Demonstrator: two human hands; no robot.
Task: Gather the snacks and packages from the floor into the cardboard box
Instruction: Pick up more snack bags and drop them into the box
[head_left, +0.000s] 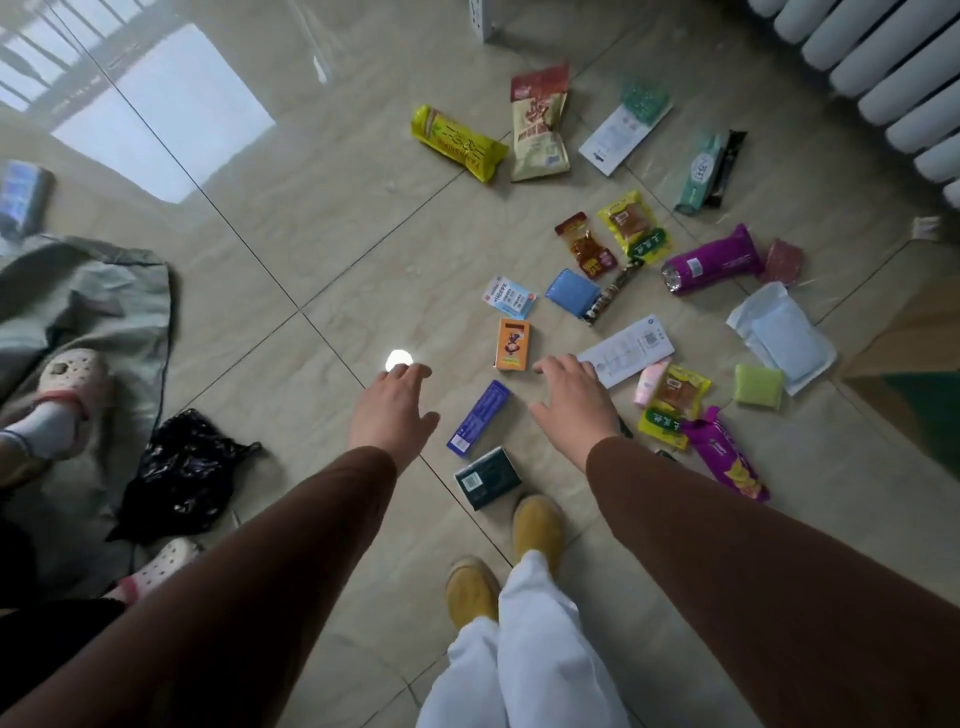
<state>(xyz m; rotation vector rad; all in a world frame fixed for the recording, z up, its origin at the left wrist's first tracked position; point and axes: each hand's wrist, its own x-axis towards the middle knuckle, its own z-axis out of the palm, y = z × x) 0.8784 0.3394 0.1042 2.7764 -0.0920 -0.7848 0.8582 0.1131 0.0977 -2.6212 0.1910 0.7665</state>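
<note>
Head view: we see both arms in brown sleeves reaching down over scattered packets on the floor (291, 249).
Left hand: our left hand (392, 410) hovers with its fingers (415, 371) loosely spread, holding nothing.
Right hand: our right hand (571, 402) hangs just above the orange box (512, 344) and blue box (479, 419), fingers splayed and empty; we judge it is spread that way to take the nearest piece first.
Snacks: all lie loose on the tiles, none gathered yet, from the yellow packet (457, 143) and beige bag (537, 127) far off to the purple roll (714, 260), dark green pack (487, 477) and purple wrapper (727, 454) near our feet.
Cardboard box: the brown shape at the right edge (914, 332) is probably it, though it is cut off, well apart from both hands.
Floor: glossy beige tile, mirroring a window; flat packets may need an edge lifted.
Room: a white radiator (878, 78) upper right, a grey cloth (88, 306) and black bag (182, 467) left, where another person's feet stand.
</note>
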